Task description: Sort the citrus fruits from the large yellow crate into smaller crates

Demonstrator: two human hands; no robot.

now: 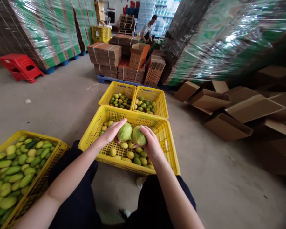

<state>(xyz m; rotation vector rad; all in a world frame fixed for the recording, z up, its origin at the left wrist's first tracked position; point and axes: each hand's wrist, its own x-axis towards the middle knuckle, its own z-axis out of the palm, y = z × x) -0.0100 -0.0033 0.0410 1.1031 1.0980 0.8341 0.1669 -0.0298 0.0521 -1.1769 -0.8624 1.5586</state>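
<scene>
My left hand is closed round a plump green fruit, thumb on top. A second plump green fruit is gripped in my right hand, close beside the first. Both look mango-like, though I cannot tell the exact kind. They are held above a large yellow crate with perforated walls. On its floor lie several yellow and green fruits, partly hidden by my hands and forearms.
Two yellow crates with fruit stand just beyond. At the left, a fuller yellow crate holds many green, elongated fruits. Flattened cardboard stacks sit ahead, open boxes lie right, a red stool far left. A person sits behind the stacks.
</scene>
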